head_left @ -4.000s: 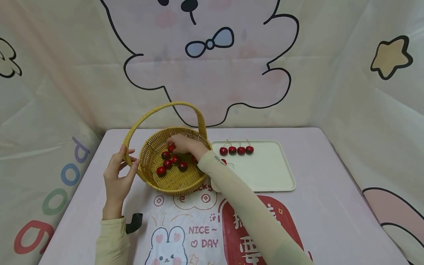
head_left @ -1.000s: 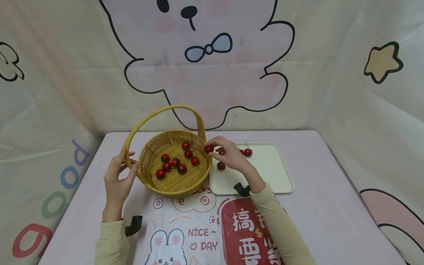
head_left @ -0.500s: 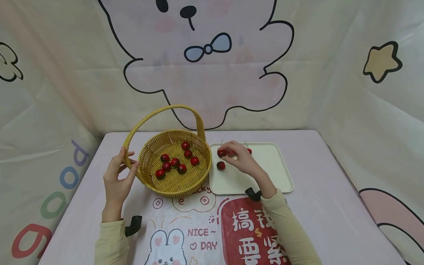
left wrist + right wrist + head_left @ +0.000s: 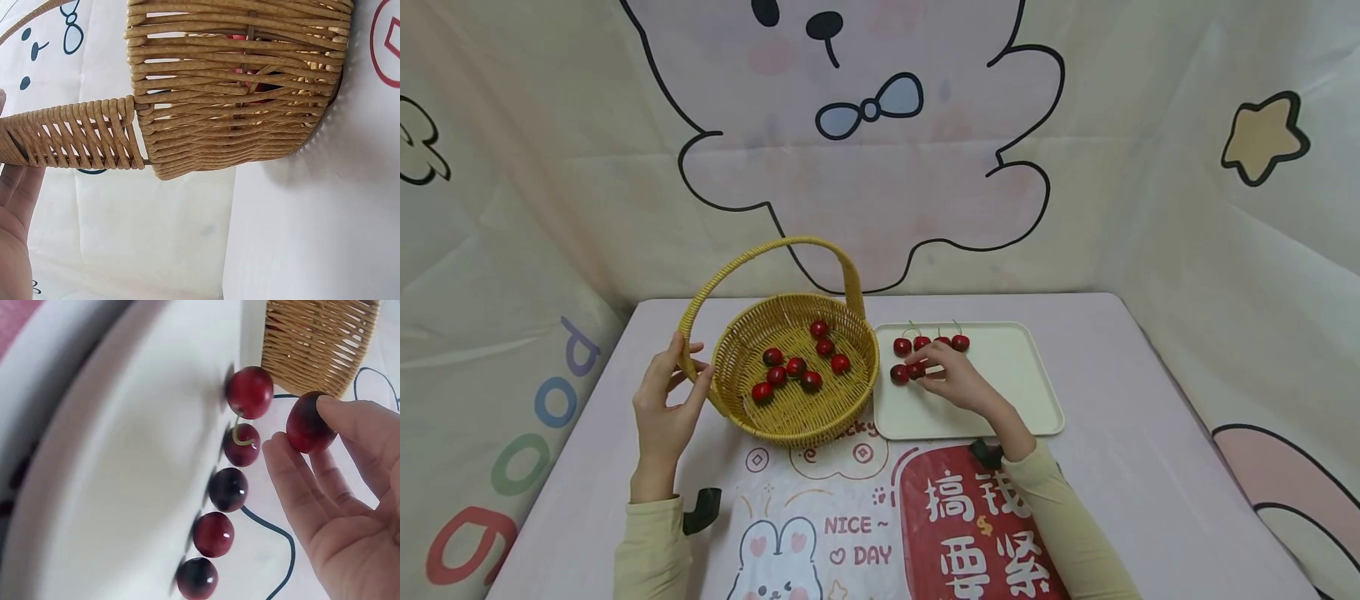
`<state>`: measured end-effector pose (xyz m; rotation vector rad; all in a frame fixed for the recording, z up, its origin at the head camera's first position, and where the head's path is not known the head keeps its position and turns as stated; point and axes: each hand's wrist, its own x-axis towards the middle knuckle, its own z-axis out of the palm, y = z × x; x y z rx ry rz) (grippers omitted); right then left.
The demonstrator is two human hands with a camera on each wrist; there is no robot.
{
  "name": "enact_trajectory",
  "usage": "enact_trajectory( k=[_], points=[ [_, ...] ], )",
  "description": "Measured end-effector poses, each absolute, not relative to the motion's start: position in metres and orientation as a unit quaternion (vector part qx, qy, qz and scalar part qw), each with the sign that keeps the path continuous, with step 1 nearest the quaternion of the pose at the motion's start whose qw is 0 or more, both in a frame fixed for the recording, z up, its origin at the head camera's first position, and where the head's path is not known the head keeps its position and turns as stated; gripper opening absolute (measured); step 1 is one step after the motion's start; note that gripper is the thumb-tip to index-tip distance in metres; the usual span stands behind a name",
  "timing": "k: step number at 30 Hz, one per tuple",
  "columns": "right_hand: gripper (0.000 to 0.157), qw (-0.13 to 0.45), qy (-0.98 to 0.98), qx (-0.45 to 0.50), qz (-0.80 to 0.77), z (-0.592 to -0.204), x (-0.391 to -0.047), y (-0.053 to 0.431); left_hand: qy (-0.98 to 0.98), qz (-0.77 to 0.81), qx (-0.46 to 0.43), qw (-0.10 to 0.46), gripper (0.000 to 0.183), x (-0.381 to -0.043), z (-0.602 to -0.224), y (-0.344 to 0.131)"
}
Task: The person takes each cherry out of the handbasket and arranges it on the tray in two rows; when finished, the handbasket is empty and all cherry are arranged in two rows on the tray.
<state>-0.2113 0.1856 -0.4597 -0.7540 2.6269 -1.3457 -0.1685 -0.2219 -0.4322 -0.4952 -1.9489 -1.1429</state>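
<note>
Dark red cherries point(image 4: 777, 377), golden-yellow woven-patterned basket point(image 4: 790, 417), cream tray point(image 4: 1000, 387).
Pale yellow-green sleeves point(image 4: 651, 546) at the frame's bottom; lilac-white tabletop point(image 4: 1150, 483), its red print point(image 4: 985, 537) bearing white characters point(image 4: 965, 567) at bottom centre-right; black-outlined yellow star point(image 4: 1266, 137), upper right; blue bow point(image 4: 901, 96), upper centre.

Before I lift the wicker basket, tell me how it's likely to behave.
The wicker basket should feel fairly stiff, since its arched handle shows no sag. It is probably light for its size: the left wrist view shows gaps in its weave. The cherries inside would likely roll if it tilted, being round and scattered.
</note>
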Motion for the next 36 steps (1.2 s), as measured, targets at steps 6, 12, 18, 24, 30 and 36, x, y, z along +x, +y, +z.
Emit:
enact_trajectory(
  k=[6,12,18,24,30,36],
  points=[
    [0.029,0.076,0.871,-0.237,-0.424,-0.467,-0.209,0.186,-0.771,-0.454,-0.198,0.4,0.069,-0.168,-0.433,-0.223],
    [0.028,0.066,0.875,-0.237,-0.417,-0.466,-0.206,0.186,-0.768,-0.455,-0.202,0.402,0.065,-0.168,-0.433,-0.222],
    [0.031,0.093,0.864,-0.248,-0.428,-0.464,-0.2,0.186,-0.769,-0.456,-0.201,0.401,0.065,-0.168,-0.431,-0.222],
    [0.03,0.097,0.867,-0.253,-0.417,-0.468,-0.199,0.188,-0.771,-0.455,-0.197,0.4,0.067,-0.168,-0.43,-0.222],
    [0.03,0.081,0.879,-0.257,-0.394,-0.474,-0.206,0.191,-0.77,-0.457,-0.195,0.4,0.067,-0.168,-0.431,-0.222],
    [0.029,0.066,0.9,-0.252,-0.349,-0.477,-0.216,0.19,-0.769,-0.458,-0.195,0.401,0.068,-0.168,-0.432,-0.222]
  ],
)
